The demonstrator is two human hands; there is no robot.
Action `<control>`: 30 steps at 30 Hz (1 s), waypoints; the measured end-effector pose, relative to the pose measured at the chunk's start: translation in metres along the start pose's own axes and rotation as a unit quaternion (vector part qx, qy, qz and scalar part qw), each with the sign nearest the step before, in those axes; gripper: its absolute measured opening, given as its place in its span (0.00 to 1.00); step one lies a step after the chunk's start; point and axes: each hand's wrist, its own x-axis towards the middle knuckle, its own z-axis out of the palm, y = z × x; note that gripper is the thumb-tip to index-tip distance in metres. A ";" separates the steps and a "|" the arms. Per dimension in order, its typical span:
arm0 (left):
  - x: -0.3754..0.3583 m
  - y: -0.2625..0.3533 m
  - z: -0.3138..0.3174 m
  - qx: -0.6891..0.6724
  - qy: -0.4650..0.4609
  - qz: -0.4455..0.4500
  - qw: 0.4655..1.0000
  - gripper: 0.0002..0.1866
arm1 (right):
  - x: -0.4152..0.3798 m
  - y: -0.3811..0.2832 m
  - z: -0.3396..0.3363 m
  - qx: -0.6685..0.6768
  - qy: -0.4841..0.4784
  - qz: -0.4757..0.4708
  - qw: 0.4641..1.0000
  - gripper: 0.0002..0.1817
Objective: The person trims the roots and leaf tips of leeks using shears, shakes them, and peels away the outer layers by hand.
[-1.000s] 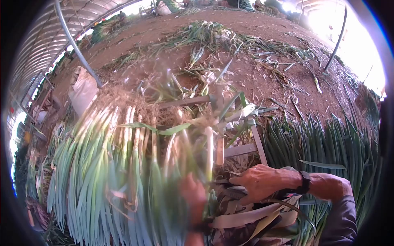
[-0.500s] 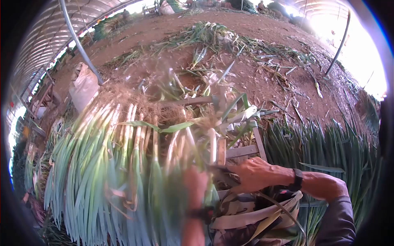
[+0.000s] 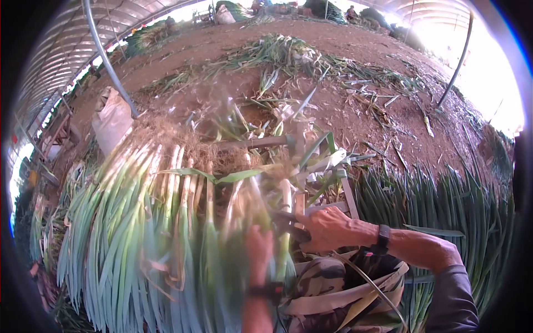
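My left hand (image 3: pixel 259 247), smeared by motion, is curled over the green leaves at lower centre; a blurred green onion stalk (image 3: pixel 256 191) rises just above it. From the right reaches my right hand (image 3: pixel 330 226), its fingers closed round a dark knife-like tool (image 3: pixel 287 220) that points left toward the stalks. A pale upright green onion (image 3: pixel 286 200) stands close to that tool. To the left lies a thick row of green onions (image 3: pixel 119 222), roots upward and long leaves hanging toward me. A loose green leaf (image 3: pixel 236 175) lies across several stalks.
A wooden frame (image 3: pixel 348 194) sits behind my right hand. Dense green leaves (image 3: pixel 438 205) fill the right side. Leaf scraps (image 3: pixel 288 50) litter the soil ahead. A pale sack (image 3: pixel 111 119) stands beside a metal pole (image 3: pixel 100 47). Camouflage cloth (image 3: pixel 322 277) is below my right hand.
My right hand has shifted slightly left and up with the dark tool. My left hand remains close to the same place, still blurred.
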 end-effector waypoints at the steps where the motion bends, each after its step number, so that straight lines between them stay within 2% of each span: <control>1: 0.001 0.003 -0.003 -0.014 -0.004 -0.007 1.000 0.24 | 0.006 -0.002 -0.002 0.007 -0.009 0.022 1.000 0.42; 3: 0.000 0.008 -0.008 -0.015 -0.012 -0.027 0.999 0.24 | 0.017 -0.005 -0.007 0.022 -0.027 0.066 0.997 0.42; 7: 0.000 0.019 -0.014 -0.010 -0.011 -0.049 0.999 0.25 | 0.036 0.005 0.001 -0.017 0.017 0.031 0.999 0.42; 10: 0.001 0.009 -0.010 -0.066 -0.013 -0.047 0.997 0.28 | 0.054 0.025 0.027 -0.040 0.099 0.023 0.994 0.42; 11: 0.001 0.004 -0.007 -0.102 -0.018 -0.070 0.992 0.29 | 0.064 0.032 0.034 -0.047 0.120 0.019 0.991 0.41; 13: 0.002 -0.002 -0.002 -0.173 -0.028 -0.116 0.978 0.32 | 0.071 0.041 0.041 -0.047 0.123 0.020 0.991 0.41; 15: 0.002 0.001 -0.004 -0.228 -0.031 -0.130 0.964 0.32 | 0.075 0.029 0.020 -0.033 0.085 0.029 0.995 0.40; 17: 0.001 0.010 -0.012 -0.263 -0.055 -0.143 0.953 0.32 | 0.071 0.026 0.017 -0.029 0.099 0.018 0.995 0.28; 19: 0.001 0.022 -0.024 -0.277 -0.099 -0.153 0.944 0.32 | 0.061 0.022 0.009 -0.015 0.070 0.024 0.997 0.26; 21: 0.004 -0.007 -0.001 -0.183 -0.060 -0.047 0.980 0.33 | 0.037 0.008 -0.016 0.005 -0.006 0.050 0.999 0.28; 23: 0.005 -0.014 0.006 -0.139 -0.042 0.021 0.989 0.33 | 0.013 0.003 -0.026 0.021 -0.048 0.035 0.998 0.37; 24: 0.005 -0.017 0.007 -0.143 -0.045 0.035 0.988 0.33 | 0.002 0.002 -0.029 0.030 -0.069 0.028 0.997 0.42; 27: 0.005 -0.019 0.011 -0.049 -0.056 0.051 0.996 0.32 | -0.025 -0.002 -0.033 -0.001 -0.073 0.000 0.997 0.45; 30: -0.002 0.002 0.005 0.030 -0.086 0.094 0.991 0.30 | -0.029 0.001 -0.032 -0.015 -0.040 -0.021 0.999 0.46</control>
